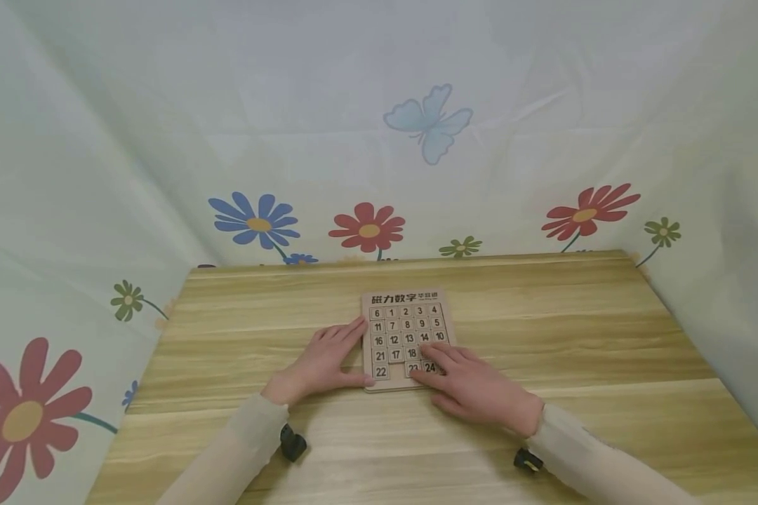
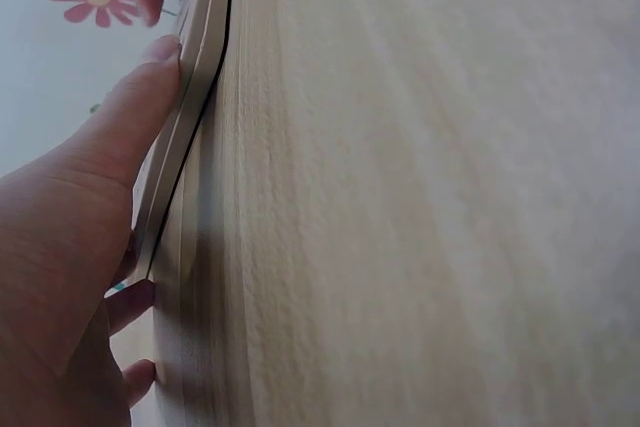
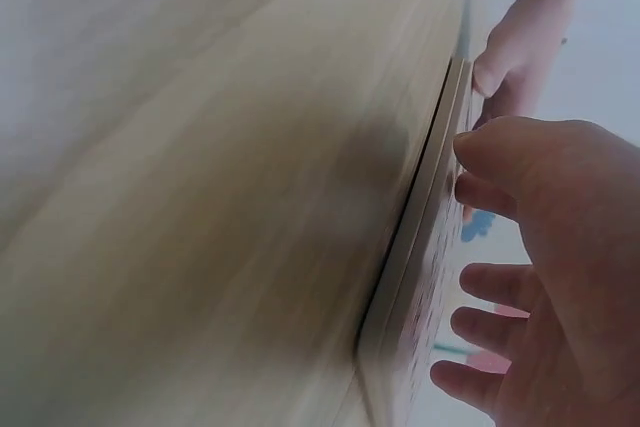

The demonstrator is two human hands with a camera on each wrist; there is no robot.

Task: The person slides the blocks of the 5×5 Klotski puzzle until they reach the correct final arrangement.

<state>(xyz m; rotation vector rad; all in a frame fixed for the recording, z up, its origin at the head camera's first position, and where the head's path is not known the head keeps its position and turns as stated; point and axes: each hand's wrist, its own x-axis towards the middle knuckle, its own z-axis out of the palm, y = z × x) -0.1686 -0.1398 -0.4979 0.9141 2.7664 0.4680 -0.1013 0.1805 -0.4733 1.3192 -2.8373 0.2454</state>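
Observation:
A wooden number slide puzzle (image 1: pixel 404 384) lies flat on the table, with rows of square numbered tiles under a printed heading. In its bottom row a gap shows between tile 22 (image 1: pixel 381 372) and tile 23 (image 1: pixel 411 367). My left hand (image 1: pixel 324 359) rests along the puzzle's left side, fingertips at its upper left edge and thumb at the front left corner. From the right, my right hand (image 1: pixel 474 386) reaches over the lower right tiles, its fingers extended and one fingertip at tile 23. That hand hides the tiles at the lower right.
The wood-grain table (image 1: pixel 575 337) runs back to a pale curtain (image 1: pixel 290 105) printed with flowers and a butterfly. Another curtain stretch (image 1: pixel 50 210) hangs at the left. Small black devices (image 1: pixel 293 443) are strapped at both wrists.

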